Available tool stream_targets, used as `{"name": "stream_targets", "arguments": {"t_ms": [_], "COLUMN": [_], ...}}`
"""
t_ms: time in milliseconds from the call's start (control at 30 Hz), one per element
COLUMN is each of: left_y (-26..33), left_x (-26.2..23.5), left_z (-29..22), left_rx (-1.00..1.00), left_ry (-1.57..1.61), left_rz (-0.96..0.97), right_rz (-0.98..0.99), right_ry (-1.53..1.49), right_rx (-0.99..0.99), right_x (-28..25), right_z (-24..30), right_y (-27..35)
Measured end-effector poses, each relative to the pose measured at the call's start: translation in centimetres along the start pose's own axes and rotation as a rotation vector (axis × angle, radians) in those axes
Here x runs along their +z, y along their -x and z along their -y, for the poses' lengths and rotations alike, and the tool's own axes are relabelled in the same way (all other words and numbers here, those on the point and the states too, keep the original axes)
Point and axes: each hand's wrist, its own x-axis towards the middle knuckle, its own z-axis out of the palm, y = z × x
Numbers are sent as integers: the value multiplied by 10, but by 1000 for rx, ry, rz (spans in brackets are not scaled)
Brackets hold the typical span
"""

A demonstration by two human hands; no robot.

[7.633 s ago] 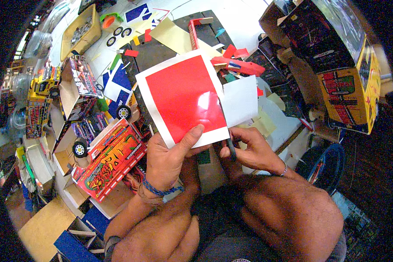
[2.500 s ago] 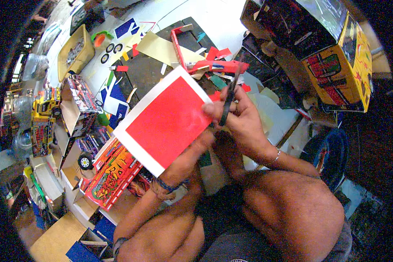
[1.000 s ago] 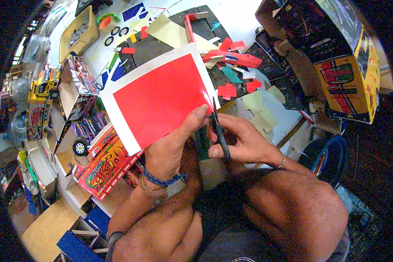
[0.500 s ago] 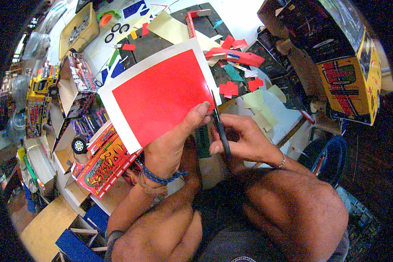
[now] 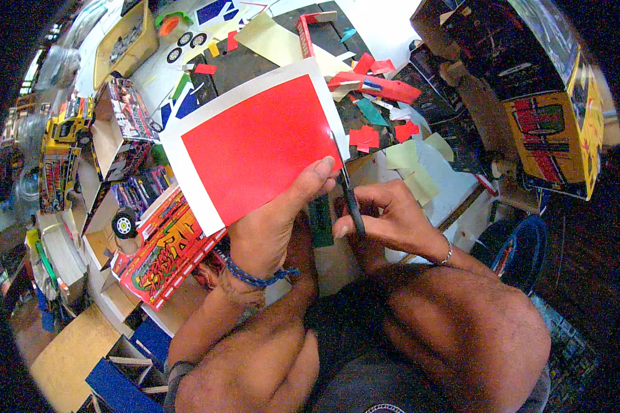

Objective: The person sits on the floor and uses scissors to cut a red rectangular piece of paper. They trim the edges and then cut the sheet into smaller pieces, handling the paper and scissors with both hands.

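The red sheet (image 5: 258, 141) is up in the air over the person's knees, tilted, with a white border (image 5: 186, 175) around the red part. The scissors (image 5: 352, 206) are at its right side, with a blade lying along the edge where red and white meet. To cut well here, it helps to go slowly and let the blades follow that line — a small bite each time makes a straighter edge than one big snip. The paper looks thin and a bit bendy, so I think it should be held firmly close to the cut, but with the thumb out of the blades' way. It may be easier to turn the paper than to twist the wrist. The left hand (image 5: 272, 217) pinches the sheet near its bottom right corner: the thumb lies flat on the red top, and the other fingers are mostly hidden behind. The right hand (image 5: 396, 224) is closed around the dark handles — its thumb is in front and its other fingers curl close by, with just a small gap. I can't tell how wide the blades are open. Past the sheet, red scraps (image 5: 364, 139) lie on the dark board (image 5: 234, 74).
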Motion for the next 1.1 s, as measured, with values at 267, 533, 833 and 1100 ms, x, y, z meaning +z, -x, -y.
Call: {"name": "stream_targets", "arguments": {"t_ms": [267,533,833,1100], "left_y": [4,6,5,7], "left_x": [7,4,7,9], "left_z": [-7,4,4,2], "left_rx": [226,216,205,202], "left_ry": [63,-233,-173,-97], "left_rz": [-47,-22,-22,4], "right_rz": [-1,-48,-62,-18], "right_ry": [19,-86,-158,-110], "right_rx": [-9,-51,-81,23], "right_x": [0,3,3,1], "right_z": [0,1,2,-4], "right_y": [-1,-4,-4,-5]}}
